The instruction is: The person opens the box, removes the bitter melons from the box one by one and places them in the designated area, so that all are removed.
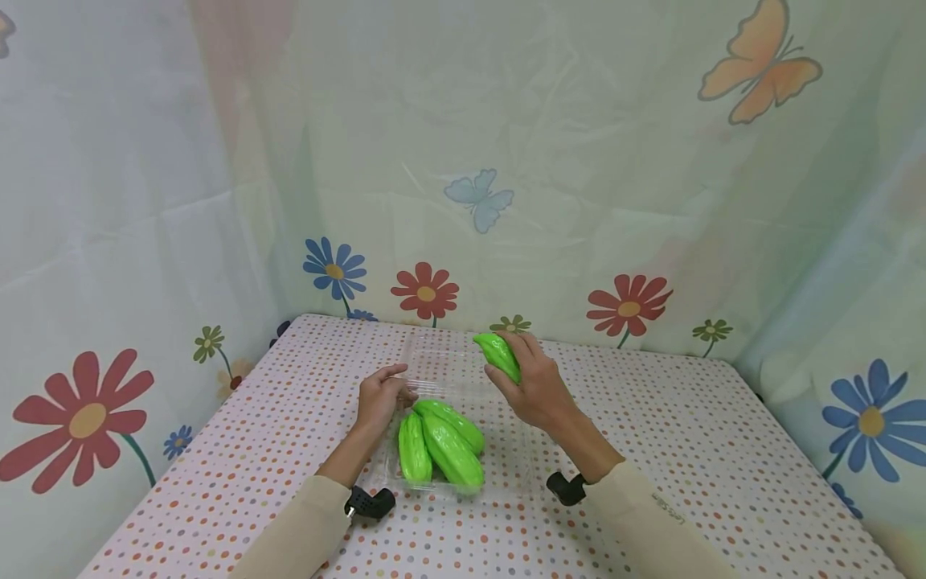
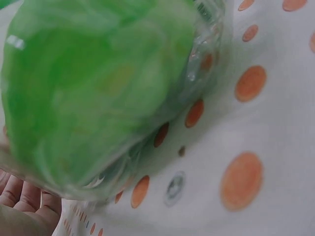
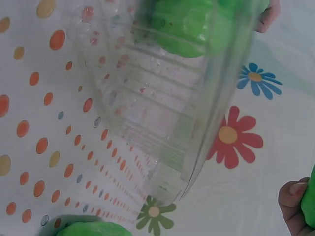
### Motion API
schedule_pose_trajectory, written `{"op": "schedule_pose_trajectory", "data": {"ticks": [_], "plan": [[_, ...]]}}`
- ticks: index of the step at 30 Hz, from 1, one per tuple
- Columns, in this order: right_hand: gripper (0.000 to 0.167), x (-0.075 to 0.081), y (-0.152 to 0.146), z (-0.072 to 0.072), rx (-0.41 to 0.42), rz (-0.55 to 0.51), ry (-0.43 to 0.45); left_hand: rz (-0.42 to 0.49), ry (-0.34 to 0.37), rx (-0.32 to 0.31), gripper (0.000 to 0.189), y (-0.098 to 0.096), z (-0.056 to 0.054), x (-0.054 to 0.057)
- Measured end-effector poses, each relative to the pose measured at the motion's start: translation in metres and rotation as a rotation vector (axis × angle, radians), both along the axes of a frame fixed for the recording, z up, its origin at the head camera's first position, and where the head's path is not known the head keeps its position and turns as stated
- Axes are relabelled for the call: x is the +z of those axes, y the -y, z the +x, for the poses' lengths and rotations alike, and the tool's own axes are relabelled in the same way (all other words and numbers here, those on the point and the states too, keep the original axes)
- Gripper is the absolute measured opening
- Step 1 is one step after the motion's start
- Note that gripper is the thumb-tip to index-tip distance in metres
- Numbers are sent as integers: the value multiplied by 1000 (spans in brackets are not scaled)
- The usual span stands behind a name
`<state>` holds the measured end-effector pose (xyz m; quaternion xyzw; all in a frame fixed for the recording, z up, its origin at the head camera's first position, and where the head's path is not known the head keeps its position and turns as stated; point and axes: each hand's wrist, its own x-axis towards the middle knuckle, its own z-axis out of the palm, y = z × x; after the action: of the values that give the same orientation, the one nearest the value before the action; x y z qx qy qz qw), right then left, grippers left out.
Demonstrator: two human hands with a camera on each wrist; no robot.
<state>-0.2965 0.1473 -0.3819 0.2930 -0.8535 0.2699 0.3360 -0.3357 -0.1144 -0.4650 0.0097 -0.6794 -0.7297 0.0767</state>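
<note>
A clear plastic box point(image 1: 506, 450) with a clear lid folded up stands on the table. Several glossy bright green bitter melons point(image 1: 452, 450) lie in it. My left hand point(image 1: 378, 402) is at the box's left rim, curled fingers point(image 2: 29, 199) against the plastic. Raised to the right, behind the box's front part, my right hand point(image 1: 535, 384) grips another bitter melon point(image 1: 499, 354) between thumb and fingers. In the right wrist view that hand point(image 3: 293, 204) shows at the right edge, and a green melon point(image 3: 96, 229) lies low on the table, cut off by the frame.
A dotted cloth covers the table point(image 1: 694, 450). Printed curtains point(image 1: 550, 225) with flowers and butterflies close off the back and both sides. Black wrist cameras point(image 1: 567, 488) sit on both forearms, under beige sleeves.
</note>
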Motion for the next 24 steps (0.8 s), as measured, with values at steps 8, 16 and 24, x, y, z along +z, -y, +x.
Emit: {"op": "schedule_pose_trajectory", "data": {"ticks": [8, 16, 24], "plan": [[53, -4, -8, -2, -5, -63, -5, -14, 5, 4, 47, -1, 1, 0], [51, -2, -16, -5, -34, -163, 8, -3, -2, -1, 47, -1, 1, -1], [51, -5, -19, -4, -67, -197, 12, -12, -4, 5, 47, -1, 1, -1]]}}
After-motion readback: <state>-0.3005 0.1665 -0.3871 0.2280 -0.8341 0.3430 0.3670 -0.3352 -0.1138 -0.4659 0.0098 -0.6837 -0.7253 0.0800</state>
